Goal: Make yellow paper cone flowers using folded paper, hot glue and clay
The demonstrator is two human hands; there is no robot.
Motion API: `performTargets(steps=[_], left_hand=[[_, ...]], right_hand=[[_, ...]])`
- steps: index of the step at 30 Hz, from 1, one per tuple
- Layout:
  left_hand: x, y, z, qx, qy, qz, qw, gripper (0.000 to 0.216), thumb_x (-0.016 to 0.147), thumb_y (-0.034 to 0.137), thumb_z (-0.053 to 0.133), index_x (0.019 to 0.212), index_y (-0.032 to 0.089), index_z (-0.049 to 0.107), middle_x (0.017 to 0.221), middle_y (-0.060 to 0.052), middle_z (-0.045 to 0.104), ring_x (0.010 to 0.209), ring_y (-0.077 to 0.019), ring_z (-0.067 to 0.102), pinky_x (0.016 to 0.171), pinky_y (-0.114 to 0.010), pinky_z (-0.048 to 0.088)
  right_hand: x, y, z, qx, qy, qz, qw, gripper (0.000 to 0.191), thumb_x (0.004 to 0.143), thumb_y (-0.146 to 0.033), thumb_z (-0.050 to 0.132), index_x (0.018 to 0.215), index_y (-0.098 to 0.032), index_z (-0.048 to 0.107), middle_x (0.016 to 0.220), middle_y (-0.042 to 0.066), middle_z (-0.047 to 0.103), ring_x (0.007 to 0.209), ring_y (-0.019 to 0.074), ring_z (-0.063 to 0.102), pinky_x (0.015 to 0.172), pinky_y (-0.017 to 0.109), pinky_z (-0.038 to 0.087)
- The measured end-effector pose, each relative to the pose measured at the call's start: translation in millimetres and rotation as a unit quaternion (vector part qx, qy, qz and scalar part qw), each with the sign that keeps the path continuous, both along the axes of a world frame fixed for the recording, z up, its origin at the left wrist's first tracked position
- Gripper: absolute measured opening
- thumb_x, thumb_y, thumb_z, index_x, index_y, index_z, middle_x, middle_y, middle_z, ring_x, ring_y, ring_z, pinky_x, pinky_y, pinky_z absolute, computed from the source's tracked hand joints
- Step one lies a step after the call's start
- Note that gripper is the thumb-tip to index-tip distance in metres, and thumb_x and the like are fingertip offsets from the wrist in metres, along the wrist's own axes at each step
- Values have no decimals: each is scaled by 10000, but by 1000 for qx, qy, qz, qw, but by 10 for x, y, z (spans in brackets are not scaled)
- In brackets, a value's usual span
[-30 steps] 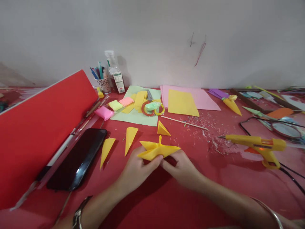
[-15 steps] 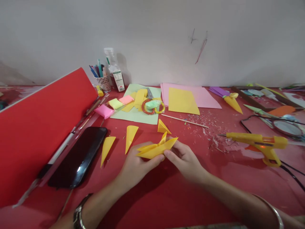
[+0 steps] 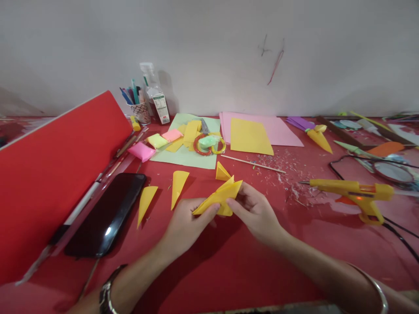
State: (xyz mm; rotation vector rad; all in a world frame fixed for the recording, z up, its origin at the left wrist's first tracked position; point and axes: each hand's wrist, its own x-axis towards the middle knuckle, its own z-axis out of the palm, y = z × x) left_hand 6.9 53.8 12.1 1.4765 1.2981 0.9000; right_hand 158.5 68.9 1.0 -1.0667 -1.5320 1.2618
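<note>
Between my two hands is a folded yellow paper piece (image 3: 225, 198), its pointed layers sticking up to the right. My left hand (image 3: 190, 224) grips its left end, thumb pressed on the near face. At the right end my right hand (image 3: 257, 211) pinches the paper, its other fingers partly hidden behind. Just beyond lies a small folded yellow paper piece (image 3: 222, 171). Two yellow paper cones, one nearer (image 3: 146, 204) and one farther (image 3: 179, 186), rest on the red table left of my hands.
A yellow glue gun (image 3: 355, 194) with a lit orange light lies at right, by paper scraps. On the left are a black phone (image 3: 106, 216) and a leaning red board (image 3: 62, 174). Behind are scissors (image 3: 203, 148), a wooden stick (image 3: 253, 164) and a yellow sheet (image 3: 251, 137).
The folded yellow paper has been tilted and pressed flatter between my hands, its open layers now closer together. My right hand has shifted slightly; the camera view has moved a little.
</note>
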Motion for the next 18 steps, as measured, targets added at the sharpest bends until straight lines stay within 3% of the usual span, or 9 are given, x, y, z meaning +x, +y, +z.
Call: performTargets(steps=[2, 5, 10, 14, 18], left_hand=[[-4, 12, 0, -27, -6, -17, 999, 285, 754, 338, 475, 609, 148, 630, 597, -4, 647, 540, -110, 558, 523, -195, 420], [-46, 43, 16, -84, -23, -98, 991, 278, 771, 336, 457, 714, 164, 668, 705, -23, 688, 620, -123, 592, 598, -215, 442], [-140, 85, 69, -161, -58, -199, 965, 191, 746, 277, 503, 725, 165, 657, 739, -21, 693, 624, -102, 591, 645, -210, 444], [-100, 62, 68, -183, -75, -184, 963, 295, 769, 360, 471, 621, 137, 594, 547, -3, 628, 479, -82, 544, 502, -178, 418], [-25, 27, 44, -150, -67, -143, 976, 374, 792, 378, 432, 515, 136, 503, 439, 37, 520, 379, -54, 470, 428, -156, 377]], right_hand=[[3, 1, 0, 7, -8, -2, 1000, 106, 750, -235, 491, 843, -186, 488, 794, 22, 568, 714, 112, 556, 644, 238, 473], [1, 6, 13, 23, -9, -7, 1000, 124, 769, -197, 458, 889, -199, 428, 777, 7, 543, 682, 98, 543, 605, 220, 460], [-8, -4, 24, 18, -3, 40, 999, 215, 787, -158, 410, 977, -213, 326, 684, -32, 482, 575, 80, 496, 517, 197, 416], [-12, -36, 18, 36, -28, 86, 995, 263, 789, -145, 406, 1033, -203, 329, 662, -42, 447, 555, 73, 462, 510, 192, 386], [-11, -38, 32, 22, -26, 63, 997, 305, 775, -166, 443, 1053, -201, 322, 639, -59, 444, 507, 59, 456, 467, 172, 370]])
